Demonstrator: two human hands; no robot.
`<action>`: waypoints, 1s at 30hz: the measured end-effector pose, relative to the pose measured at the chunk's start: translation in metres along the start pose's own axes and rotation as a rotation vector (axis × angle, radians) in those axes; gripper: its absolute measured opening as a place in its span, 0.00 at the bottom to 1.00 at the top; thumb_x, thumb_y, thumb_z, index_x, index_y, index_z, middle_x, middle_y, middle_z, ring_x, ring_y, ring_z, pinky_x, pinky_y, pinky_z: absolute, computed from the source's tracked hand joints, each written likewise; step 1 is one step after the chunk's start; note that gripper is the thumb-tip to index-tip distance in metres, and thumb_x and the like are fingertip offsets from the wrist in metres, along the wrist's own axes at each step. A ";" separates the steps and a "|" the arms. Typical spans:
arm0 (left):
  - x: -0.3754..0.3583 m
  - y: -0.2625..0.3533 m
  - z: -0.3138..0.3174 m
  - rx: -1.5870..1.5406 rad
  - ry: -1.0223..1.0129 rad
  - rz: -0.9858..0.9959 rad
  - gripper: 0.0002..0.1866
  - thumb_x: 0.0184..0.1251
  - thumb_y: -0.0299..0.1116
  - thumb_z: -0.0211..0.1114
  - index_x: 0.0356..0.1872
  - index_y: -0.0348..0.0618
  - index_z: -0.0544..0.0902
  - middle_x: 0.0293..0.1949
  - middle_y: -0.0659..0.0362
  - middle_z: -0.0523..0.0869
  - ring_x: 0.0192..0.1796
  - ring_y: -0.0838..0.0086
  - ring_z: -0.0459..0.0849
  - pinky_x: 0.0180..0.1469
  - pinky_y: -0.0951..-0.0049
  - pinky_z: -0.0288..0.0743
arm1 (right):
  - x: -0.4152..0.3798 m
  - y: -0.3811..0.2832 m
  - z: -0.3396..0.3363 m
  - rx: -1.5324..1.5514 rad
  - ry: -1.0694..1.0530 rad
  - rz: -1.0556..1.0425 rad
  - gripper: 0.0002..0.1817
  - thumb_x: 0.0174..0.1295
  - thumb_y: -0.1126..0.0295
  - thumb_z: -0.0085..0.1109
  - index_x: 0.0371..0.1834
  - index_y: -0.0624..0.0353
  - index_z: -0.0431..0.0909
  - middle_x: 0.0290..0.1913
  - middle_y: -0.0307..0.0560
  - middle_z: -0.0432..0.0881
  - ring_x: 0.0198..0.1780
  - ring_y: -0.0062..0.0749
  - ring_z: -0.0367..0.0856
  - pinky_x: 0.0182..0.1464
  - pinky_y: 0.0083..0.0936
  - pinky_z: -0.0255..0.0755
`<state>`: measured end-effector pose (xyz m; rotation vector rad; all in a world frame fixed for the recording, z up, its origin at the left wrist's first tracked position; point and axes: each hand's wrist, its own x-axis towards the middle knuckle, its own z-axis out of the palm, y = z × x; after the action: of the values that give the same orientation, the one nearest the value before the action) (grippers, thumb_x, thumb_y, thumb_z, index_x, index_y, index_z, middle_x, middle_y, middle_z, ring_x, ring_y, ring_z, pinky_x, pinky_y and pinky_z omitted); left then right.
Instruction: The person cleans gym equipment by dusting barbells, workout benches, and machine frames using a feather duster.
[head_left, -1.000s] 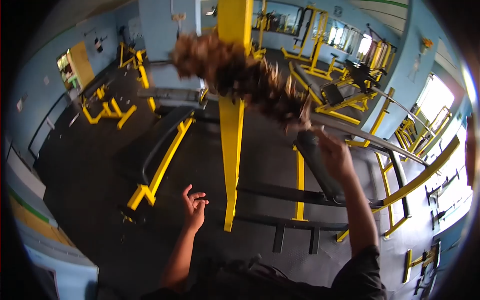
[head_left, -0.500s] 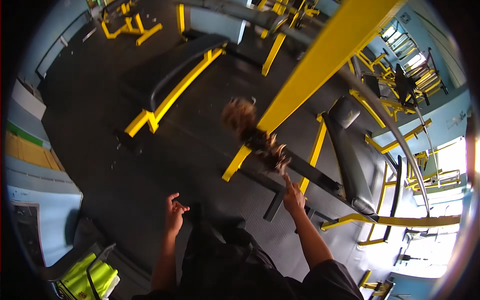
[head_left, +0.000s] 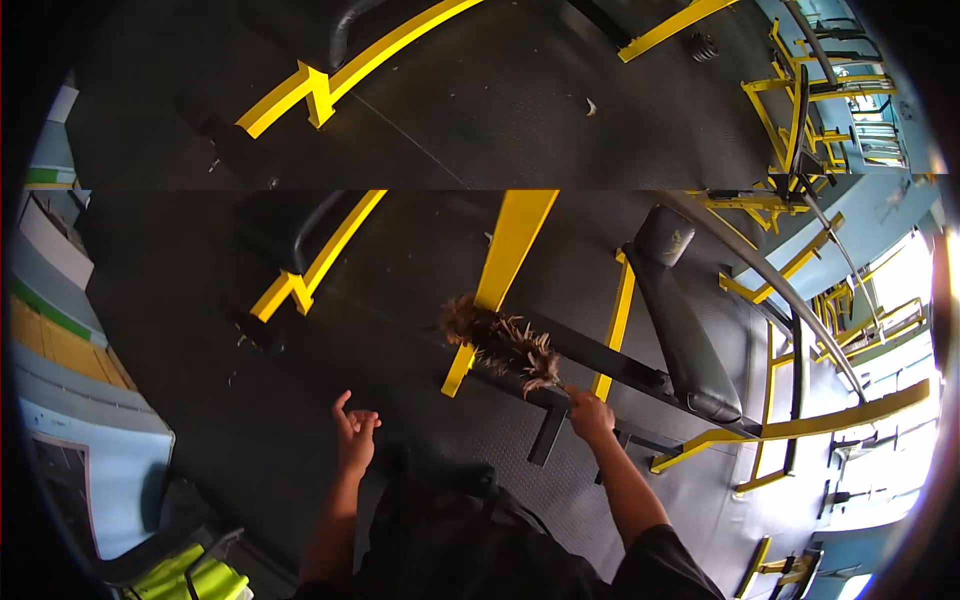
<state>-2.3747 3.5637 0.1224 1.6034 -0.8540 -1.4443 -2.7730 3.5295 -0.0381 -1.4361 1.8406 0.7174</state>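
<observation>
My right hand (head_left: 592,414) is closed round the handle end of a brown feather duster (head_left: 512,350). The duster points to the upper left, and its feathers lie over or against the lower part of a yellow upright post (head_left: 515,245) of a gym machine. To the left, my left hand (head_left: 356,430) hangs over the dark floor, fingers apart and partly curled, holding nothing. Whether the feathers touch the post cannot be made out.
A black padded bench (head_left: 680,330) stands right of the post. Yellow bench legs (head_left: 292,292) are at the upper left. A chair with a bright yellow-green cloth (head_left: 190,575) is at the lower left. The picture is split by a horizontal seam near the top.
The duster has swung lower and tilted flatter across the foot of the post. My right hand has moved slightly down and right. My left hand has stayed nearly in place. The view has shifted.
</observation>
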 end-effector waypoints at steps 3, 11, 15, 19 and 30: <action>0.000 -0.004 -0.023 0.007 -0.001 -0.030 0.19 0.74 0.19 0.51 0.63 0.47 0.71 0.40 0.63 0.80 0.42 0.80 0.79 0.51 0.74 0.77 | -0.008 -0.024 -0.012 0.300 0.094 -0.026 0.30 0.65 0.67 0.48 0.74 0.42 0.66 0.41 0.53 0.86 0.37 0.42 0.85 0.34 0.41 0.79; 0.020 0.052 -0.041 0.092 -0.114 0.105 0.18 0.75 0.31 0.58 0.62 0.46 0.71 0.40 0.62 0.80 0.40 0.79 0.78 0.48 0.74 0.77 | -0.202 -0.066 -0.210 1.248 0.292 0.221 0.28 0.66 0.69 0.50 0.71 0.43 0.69 0.29 0.41 0.76 0.24 0.24 0.73 0.23 0.24 0.68; 0.040 0.110 -0.020 0.161 -0.248 0.161 0.18 0.74 0.33 0.59 0.62 0.45 0.71 0.40 0.60 0.80 0.39 0.77 0.78 0.48 0.73 0.77 | -0.318 -0.061 -0.247 0.824 0.779 -0.011 0.27 0.62 0.71 0.54 0.68 0.51 0.70 0.29 0.50 0.78 0.31 0.34 0.80 0.41 0.31 0.75; 0.061 0.167 0.010 0.151 -0.452 0.239 0.18 0.75 0.34 0.58 0.62 0.44 0.72 0.41 0.60 0.80 0.40 0.78 0.78 0.49 0.73 0.77 | -0.386 -0.029 -0.241 0.887 1.108 0.080 0.15 0.63 0.71 0.57 0.52 0.64 0.78 0.38 0.59 0.84 0.39 0.46 0.84 0.44 0.34 0.76; 0.070 0.232 0.123 0.228 -0.749 0.306 0.17 0.76 0.30 0.57 0.61 0.40 0.71 0.40 0.61 0.80 0.40 0.80 0.79 0.49 0.76 0.76 | -0.411 -0.006 -0.086 1.058 0.915 0.359 0.13 0.64 0.59 0.58 0.37 0.60 0.79 0.37 0.58 0.82 0.43 0.59 0.81 0.44 0.47 0.74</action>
<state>-2.4823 3.3819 0.2941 0.9903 -1.6566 -1.7774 -2.7190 3.7057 0.3391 -0.6996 2.5376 -0.8765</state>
